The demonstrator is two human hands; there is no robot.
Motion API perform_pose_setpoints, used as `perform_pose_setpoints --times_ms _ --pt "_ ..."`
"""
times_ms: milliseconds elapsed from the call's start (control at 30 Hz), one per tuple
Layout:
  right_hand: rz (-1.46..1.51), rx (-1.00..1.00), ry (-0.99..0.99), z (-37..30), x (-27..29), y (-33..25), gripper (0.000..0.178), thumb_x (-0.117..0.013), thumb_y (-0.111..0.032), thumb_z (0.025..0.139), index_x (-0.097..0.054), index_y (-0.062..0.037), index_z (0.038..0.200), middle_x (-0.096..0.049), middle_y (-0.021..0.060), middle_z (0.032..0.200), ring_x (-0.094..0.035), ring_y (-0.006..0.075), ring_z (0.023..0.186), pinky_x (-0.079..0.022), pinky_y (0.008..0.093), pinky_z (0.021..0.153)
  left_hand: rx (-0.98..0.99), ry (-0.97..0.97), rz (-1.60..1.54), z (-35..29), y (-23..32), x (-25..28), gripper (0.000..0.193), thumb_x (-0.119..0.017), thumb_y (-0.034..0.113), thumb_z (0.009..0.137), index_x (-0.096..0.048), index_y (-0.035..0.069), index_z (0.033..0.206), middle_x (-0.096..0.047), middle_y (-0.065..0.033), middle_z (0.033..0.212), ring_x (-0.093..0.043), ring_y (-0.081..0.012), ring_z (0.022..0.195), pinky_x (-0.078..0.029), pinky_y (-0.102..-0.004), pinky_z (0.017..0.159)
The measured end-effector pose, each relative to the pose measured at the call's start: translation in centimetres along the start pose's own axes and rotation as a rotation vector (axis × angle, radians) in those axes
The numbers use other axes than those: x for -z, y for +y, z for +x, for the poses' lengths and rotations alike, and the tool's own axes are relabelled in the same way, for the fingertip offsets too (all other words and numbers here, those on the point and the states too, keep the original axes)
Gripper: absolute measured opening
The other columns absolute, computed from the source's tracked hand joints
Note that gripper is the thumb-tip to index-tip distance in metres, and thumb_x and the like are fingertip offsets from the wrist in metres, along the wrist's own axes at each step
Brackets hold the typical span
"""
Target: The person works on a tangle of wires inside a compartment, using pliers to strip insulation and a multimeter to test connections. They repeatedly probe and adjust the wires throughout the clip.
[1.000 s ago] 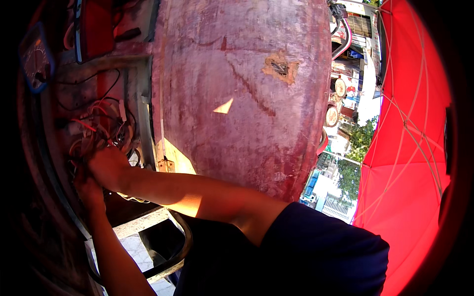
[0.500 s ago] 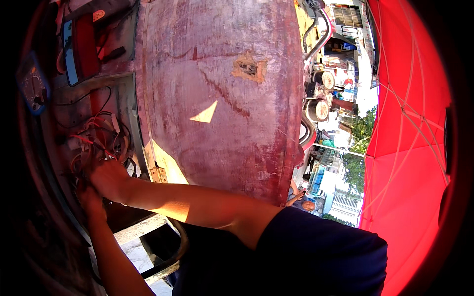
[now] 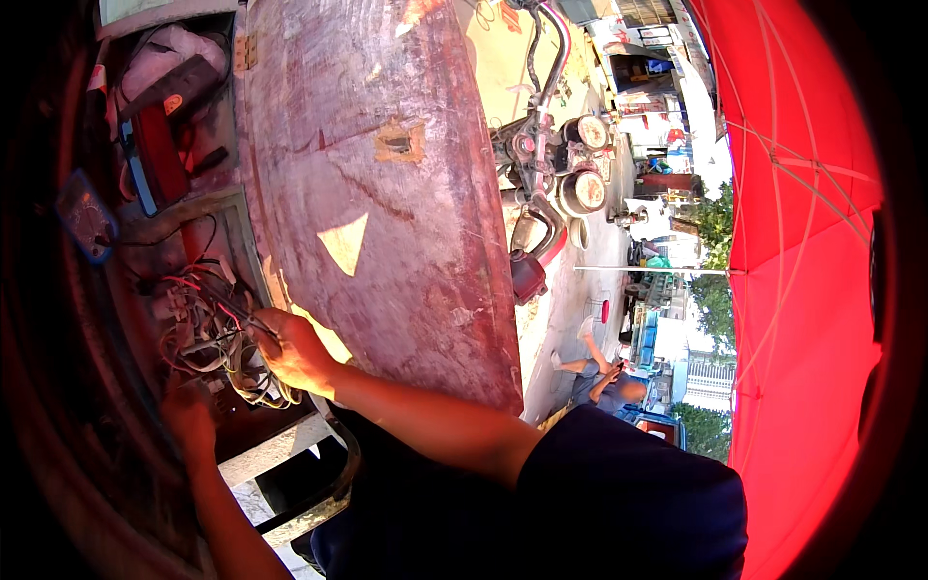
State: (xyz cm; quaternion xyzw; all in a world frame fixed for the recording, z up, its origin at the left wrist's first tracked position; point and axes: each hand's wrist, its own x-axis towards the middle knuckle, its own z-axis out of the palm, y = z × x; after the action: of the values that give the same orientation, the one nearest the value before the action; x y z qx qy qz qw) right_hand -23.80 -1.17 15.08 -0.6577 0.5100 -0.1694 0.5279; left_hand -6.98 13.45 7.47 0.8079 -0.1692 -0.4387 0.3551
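My right hand (image 3: 298,356) is closed at the right side of a tangle of wires (image 3: 208,324), its fingers pinching a dark, slim piece that looks like a test probe or a wire end. Red, white and brown wires with pale connectors spill out of an open metal compartment. Low on the left, my left hand (image 3: 188,414) sits in shadow just below the tangle. Its fingers are too dark and blurred to read. A blue-edged multimeter (image 3: 89,217) with a round dial leans at the left, beyond the wires.
A worn reddish panel (image 3: 387,222) rises right beside the compartment. Past it are a motorcycle's handlebar and round gauges (image 3: 583,191), and a seated person (image 3: 609,382). A red canopy (image 3: 802,222) hangs at the right. A dark red case (image 3: 159,155) lies above the wires.
My right hand has drawn back from among the wires to their right side, uncovering more of the tangle. My left hand is now apart from it. The whole view has shifted.
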Motion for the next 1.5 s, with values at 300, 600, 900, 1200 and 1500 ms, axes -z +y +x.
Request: perform_pose_setpoints --times_ms 300,600,900,1200,1500 --pt "0.126 -0.146 0.085 -2.3 0.7 3.1 0.016 -0.056 -0.016 0.094 -0.058 0.0003 0.095 -0.054 0.0084 0.068 -0.043 0.0119 0.061 -0.039 0.0299 0.057 -0.355 0.551 0.457 2.2 4.6 4.7 0.047 -0.046 0.031 0.099 -0.054 -0.008 0.123 -0.054 -0.0257 0.127 -0.052 -0.0354 0.120 -0.039 -0.0384 0.102" --pt "0.044 -0.180 0.098 -0.5 1.7 -1.0 0.018 -0.055 -0.014 0.094 -0.058 0.0027 0.101 -0.050 0.0015 0.069 -0.043 0.0079 0.065 -0.038 0.0275 0.055 -0.309 0.565 0.572 6.3 -1.8 2.3 0.046 -0.041 0.030 0.100 -0.052 -0.007 0.125 -0.052 -0.0288 0.127 -0.050 -0.0398 0.118 -0.039 -0.0415 0.101" --pt "0.041 -0.233 0.180 1.7 -2.4 1.9 0.018 -0.049 -0.011 0.092 -0.059 0.0027 0.098 -0.049 0.0032 0.065 -0.044 0.0090 0.064 -0.037 0.0292 0.054 -0.331 0.548 0.491 6.8 -2.8 2.6 0.047 -0.042 0.030 0.101 -0.050 -0.009 0.126 -0.055 -0.0297 0.122 -0.055 -0.0395 0.113 -0.043 -0.0398 0.097" --pt "0.272 -0.087 0.239 3.3 -2.8 1.7 0.021 -0.048 0.002 0.090 -0.061 0.0008 0.106 -0.049 0.0020 0.062 -0.040 0.0057 0.056 -0.032 0.0257 0.048 -0.266 0.497 0.285 6.8 -2.7 2.4 0.049 -0.043 0.030 0.101 -0.047 -0.010 0.129 -0.053 -0.0295 0.127 -0.054 -0.0375 0.116 -0.043 -0.0377 0.098" --pt "-0.390 0.207 0.138 8.2 -3.8 2.0 0.039 -0.061 0.004 0.071 -0.061 -0.0054 0.109 -0.058 0.0152 0.097 -0.060 0.0353 0.088 -0.050 0.0417 0.071 -0.202 0.524 0.416 6.1 -1.7 2.1 0.050 -0.044 0.033 0.101 -0.048 -0.009 0.128 -0.053 -0.0293 0.126 -0.055 -0.0367 0.115 -0.045 -0.0364 0.097"
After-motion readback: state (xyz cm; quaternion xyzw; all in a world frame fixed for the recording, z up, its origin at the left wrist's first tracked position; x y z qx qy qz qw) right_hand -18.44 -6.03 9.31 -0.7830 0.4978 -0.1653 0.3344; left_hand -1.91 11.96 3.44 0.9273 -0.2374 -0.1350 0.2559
